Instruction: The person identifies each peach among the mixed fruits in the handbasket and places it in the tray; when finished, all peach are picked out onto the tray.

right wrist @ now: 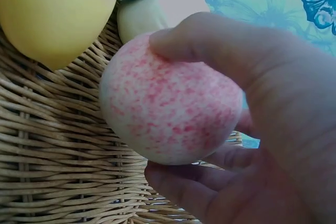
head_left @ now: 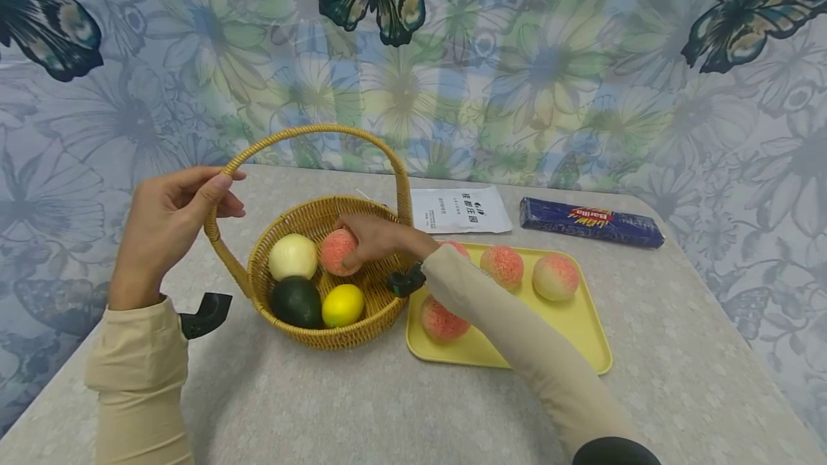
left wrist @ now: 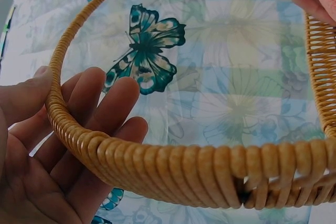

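Note:
A wicker basket (head_left: 329, 339) stands on the table with its handle (head_left: 310, 129) up. My left hand (head_left: 164, 217) holds the handle's left side, thumb (left wrist: 23, 95) against the wrapped cane and fingers behind it. Inside the basket, my right hand (head_left: 375, 239) grips a pink-speckled peach (right wrist: 170, 103) between thumb and fingers. A pale round fruit (head_left: 293, 257), a dark green avocado-like fruit (head_left: 296, 302) and a yellow lemon (head_left: 343, 306) lie beside the peach, at the basket's left and front. The peach's underside is hidden in the head view.
Right of the basket, a yellow tray (head_left: 584, 336) bears several peaches (head_left: 555, 277), partly covered by my right sleeve (head_left: 510, 336). Behind it lie a white printed packet (head_left: 460, 210) and a blue Barilla pasta pack (head_left: 591, 222). A butterfly-patterned curtain (head_left: 484, 92) hangs along the table's back edge.

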{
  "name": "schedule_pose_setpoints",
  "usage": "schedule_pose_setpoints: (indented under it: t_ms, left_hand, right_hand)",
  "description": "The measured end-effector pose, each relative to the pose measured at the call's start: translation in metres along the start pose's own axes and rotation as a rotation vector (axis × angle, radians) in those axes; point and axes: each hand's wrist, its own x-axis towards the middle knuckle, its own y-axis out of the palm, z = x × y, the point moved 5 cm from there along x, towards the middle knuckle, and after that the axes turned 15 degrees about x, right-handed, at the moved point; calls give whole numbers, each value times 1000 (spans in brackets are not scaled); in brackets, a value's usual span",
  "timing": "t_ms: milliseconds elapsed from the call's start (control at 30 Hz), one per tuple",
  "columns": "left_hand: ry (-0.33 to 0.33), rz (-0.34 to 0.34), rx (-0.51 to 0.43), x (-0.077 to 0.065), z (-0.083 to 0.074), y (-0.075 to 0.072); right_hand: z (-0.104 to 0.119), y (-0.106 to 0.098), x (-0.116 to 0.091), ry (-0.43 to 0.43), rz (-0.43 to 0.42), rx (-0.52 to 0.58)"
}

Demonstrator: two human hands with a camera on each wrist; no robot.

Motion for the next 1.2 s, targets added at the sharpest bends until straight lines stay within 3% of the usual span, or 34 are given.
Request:
schedule_pose_setpoints:
  t_ms: [233, 533, 967, 1200]
  left_hand:
    - [0, 0, -1, 0, 1, -1]
    - [-4, 0, 2, 0, 0, -1]
    - [-7, 7, 3, 0, 1, -1]
    - [-2, 1, 5, 1, 0, 0]
  right_hand:
    - [7, -1, -3, -25, -14, 28]
    - [16, -7, -9, -64, -62, -20]
    - [23, -7, -39, -159, -144, 126]
    - [21, -4, -51, -167, -162, 153]
